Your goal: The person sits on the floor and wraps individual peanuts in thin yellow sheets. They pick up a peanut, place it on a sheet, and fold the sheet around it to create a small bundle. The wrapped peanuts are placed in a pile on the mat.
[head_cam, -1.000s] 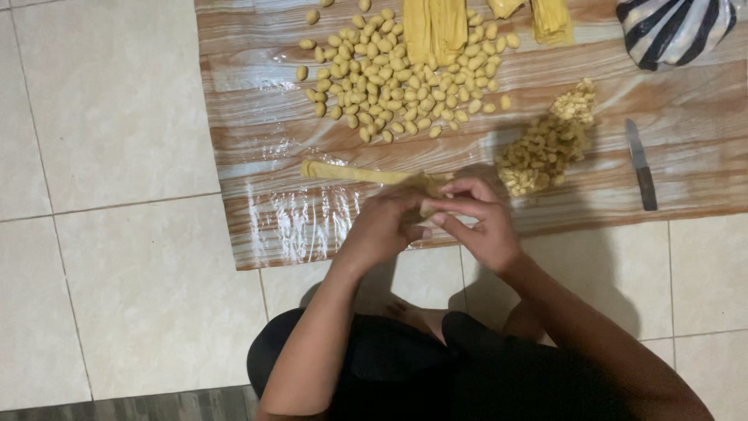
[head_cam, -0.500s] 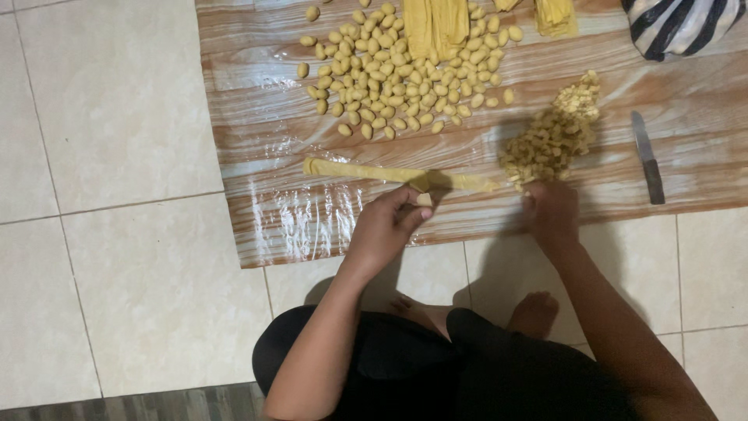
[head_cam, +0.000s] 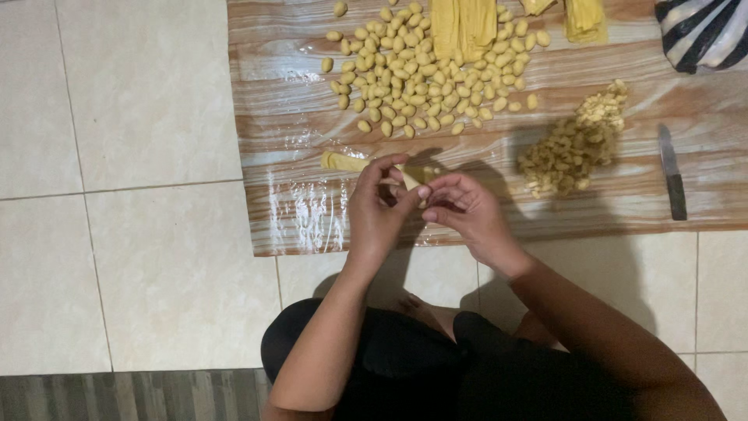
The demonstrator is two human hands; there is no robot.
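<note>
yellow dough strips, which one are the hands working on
The thin strip on the plastic-covered board, its end between both hands; the wider strips lie untouched at the board's far edge.

Bare forearms and unadorned hands (head_cam: 425, 210) are seen; black clothing (head_cam: 436, 366) is worn below, seen from overhead.

No labels, signs or screens. Only possible package: striped bag (head_cam: 701, 31), black and white, at the board's far right corner, partly cut off by the frame edge.
</note>
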